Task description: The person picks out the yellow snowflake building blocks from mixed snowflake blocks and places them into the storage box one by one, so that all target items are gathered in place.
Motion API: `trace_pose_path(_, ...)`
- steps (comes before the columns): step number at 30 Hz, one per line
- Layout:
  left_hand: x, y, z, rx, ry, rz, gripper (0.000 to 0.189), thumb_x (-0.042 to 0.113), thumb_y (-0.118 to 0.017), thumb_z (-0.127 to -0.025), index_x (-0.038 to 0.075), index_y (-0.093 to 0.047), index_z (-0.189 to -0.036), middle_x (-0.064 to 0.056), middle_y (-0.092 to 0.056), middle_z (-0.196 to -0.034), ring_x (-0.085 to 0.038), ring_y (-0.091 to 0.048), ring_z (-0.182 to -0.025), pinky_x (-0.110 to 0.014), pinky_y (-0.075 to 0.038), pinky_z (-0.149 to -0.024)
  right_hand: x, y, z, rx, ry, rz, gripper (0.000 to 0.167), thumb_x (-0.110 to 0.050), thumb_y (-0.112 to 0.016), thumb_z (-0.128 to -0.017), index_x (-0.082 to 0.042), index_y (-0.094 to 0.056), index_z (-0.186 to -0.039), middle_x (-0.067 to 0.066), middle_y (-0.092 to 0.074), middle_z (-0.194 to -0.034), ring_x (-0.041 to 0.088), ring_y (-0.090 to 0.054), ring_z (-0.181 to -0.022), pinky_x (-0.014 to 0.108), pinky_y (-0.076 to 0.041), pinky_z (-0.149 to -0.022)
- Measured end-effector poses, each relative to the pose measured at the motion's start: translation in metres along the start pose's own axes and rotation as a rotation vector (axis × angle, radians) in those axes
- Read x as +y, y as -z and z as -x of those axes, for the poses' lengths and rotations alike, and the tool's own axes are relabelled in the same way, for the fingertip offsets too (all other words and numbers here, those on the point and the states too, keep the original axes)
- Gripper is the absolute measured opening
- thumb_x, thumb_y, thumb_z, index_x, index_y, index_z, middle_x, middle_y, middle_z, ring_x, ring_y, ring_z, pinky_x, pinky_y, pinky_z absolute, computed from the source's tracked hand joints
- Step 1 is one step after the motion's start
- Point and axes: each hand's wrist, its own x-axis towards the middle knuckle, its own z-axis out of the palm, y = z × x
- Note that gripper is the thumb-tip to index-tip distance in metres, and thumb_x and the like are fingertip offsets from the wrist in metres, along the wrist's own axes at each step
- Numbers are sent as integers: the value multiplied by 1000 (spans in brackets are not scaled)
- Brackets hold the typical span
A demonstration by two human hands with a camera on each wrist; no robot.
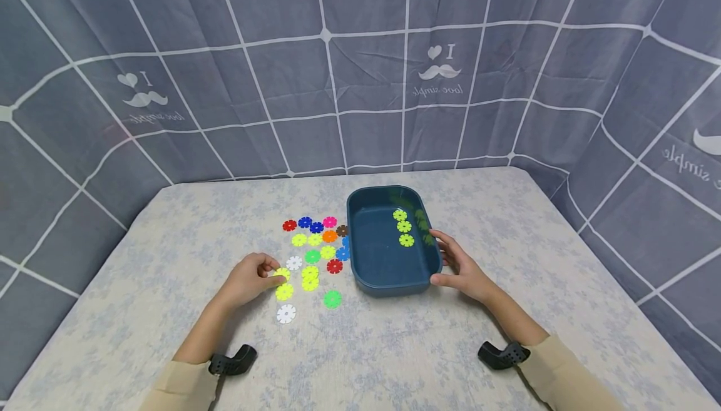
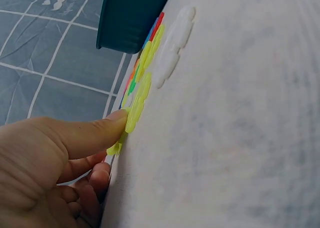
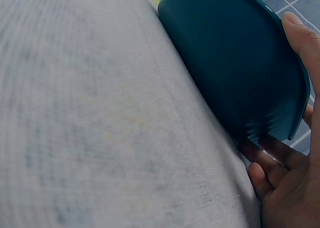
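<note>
My left hand [image 1: 249, 281] pinches a yellow notched snowflake disc [image 1: 283, 272] between thumb and fingers, low over the table. Another yellow disc [image 1: 284, 292] lies just below it, and a white disc [image 1: 286, 313] is nearer me. In the left wrist view the thumb [image 2: 112, 125] presses at the yellow pieces, while the other fingers curl beneath. My right hand [image 1: 466, 275] rests against the right side of a dark blue plastic bin [image 1: 388, 289], thumb by the near corner. Seen from the right wrist, its fingertips touch the bin's outer wall [image 3: 225, 63]. Three yellow discs [image 1: 404, 226] lie inside the bin.
Several more discs lie left of the bin, among them a red one [image 1: 335, 266], an orange one [image 1: 329, 236] and a green one [image 1: 333, 299]. A patterned pale cloth covers the table [image 1: 372, 355]. Behind it hangs a grey checked curtain [image 1: 366, 79].
</note>
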Motion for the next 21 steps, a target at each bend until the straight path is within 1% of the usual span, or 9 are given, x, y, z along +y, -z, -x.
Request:
trace_pose_path(3,0,-1,-1,-14,28,9,29,16,-77,-84,-2,-59,-98,-8,-52,-87,-21,-45,-76,-33,-38,-65,-1,0,0,0,-1,1,86,-23,-74,-87,-11,-22,-154,30,-32,-147,46,-41,-127,27,-40,-96)
trace_pose_path(8,2,-1,-1,-17,48,27,28,14,-76,-86,0,-56,-100,-5,-54,-84,-19,-46,-73,-32,-39,-64,-1,0,0,1,1,3,86,-23,-74,-87,-11,-22,-154,30,-32,-147,46,-41,-127,26,-40,-96)
trace_pose_path(13,0,-2,-1,8,54,26,25,14,-74,-87,1,-56,-100,-5,-53,-82,-19,-47,-72,-32,-39,-63,0,0,0,2,5,3,86,-23,-74,-87,-11,-22,-154,30,-32,-147,46,-41,-128,26,-40,-97)
trace_pose_path(21,-1,-4,-4,34,95,17,23,16,-71,-90,2,-56,-100,-4,-54,-81,-19,-47,-71,-31,-40,-62,0,0,0,2,2,-1,86,-26,-74,-87,-11,-22,-154,29,-33,-147,45,-41,-128,27,-41,-97)
